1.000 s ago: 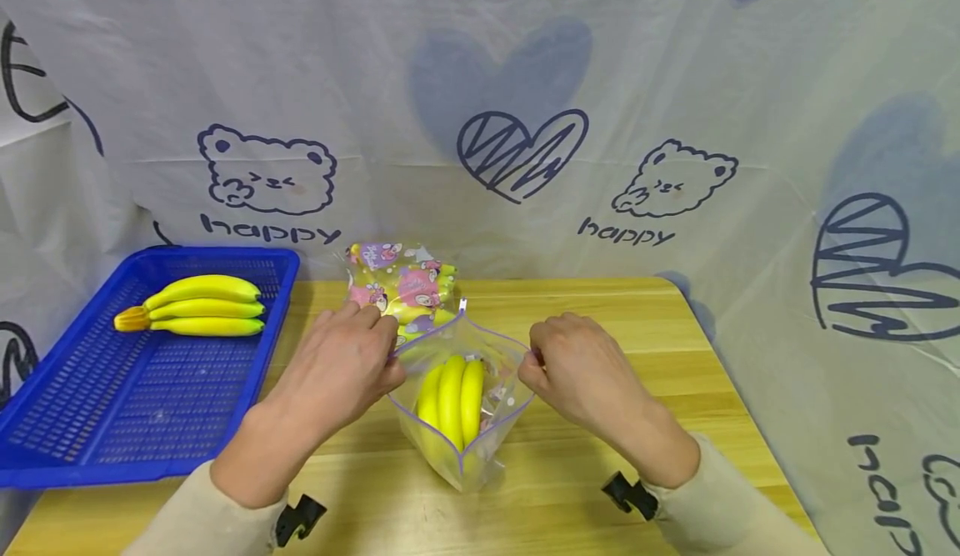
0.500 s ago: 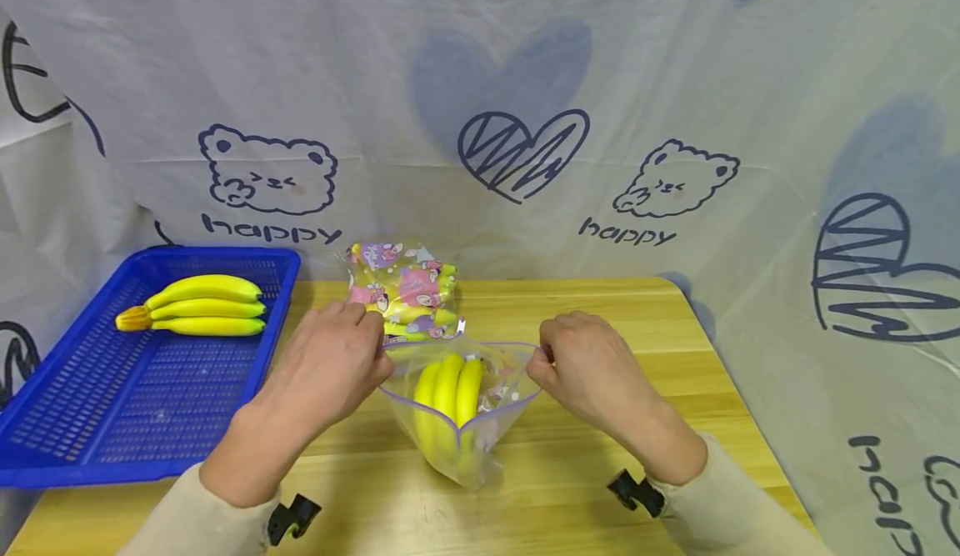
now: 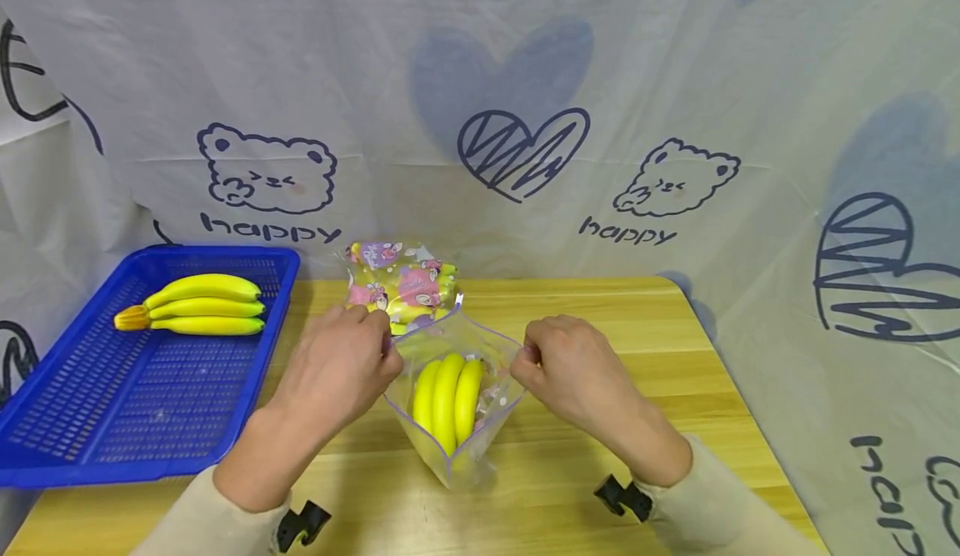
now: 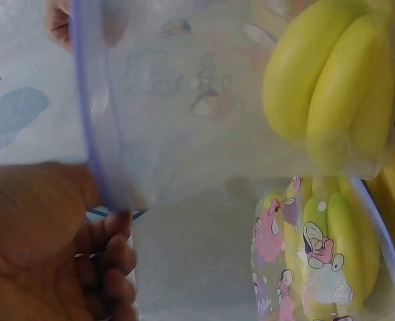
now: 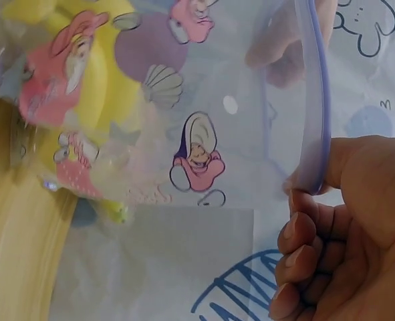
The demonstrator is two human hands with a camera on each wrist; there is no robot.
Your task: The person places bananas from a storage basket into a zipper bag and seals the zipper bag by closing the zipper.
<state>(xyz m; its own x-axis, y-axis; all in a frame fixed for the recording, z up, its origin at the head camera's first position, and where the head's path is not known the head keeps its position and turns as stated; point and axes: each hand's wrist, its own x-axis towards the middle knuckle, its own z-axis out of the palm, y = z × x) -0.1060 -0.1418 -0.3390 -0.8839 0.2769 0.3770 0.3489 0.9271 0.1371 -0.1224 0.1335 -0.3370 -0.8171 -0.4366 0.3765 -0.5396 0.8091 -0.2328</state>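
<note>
One question: which step is this?

Bagging, likely near sealing: left hand (image 3: 341, 364) and right hand (image 3: 581, 364) pinch opposite sides of the clear bag (image 3: 480, 452) over the table (image 3: 637, 306), bananas (image 3: 446, 402) inside. Next, closing its purple zip (image 5: 321, 87), I'd guess.

Any writing?

"happy" (image 3: 271, 229), twice, on the curtain (image 3: 397, 106); no readable brand.

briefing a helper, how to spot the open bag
On the wooden table, right of the blue plastic basket, is a clear purple-rimmed zip bag of yellow bananas. Unlike the pink-printed bag behind, it gapes open between left hand and right hand.
</note>
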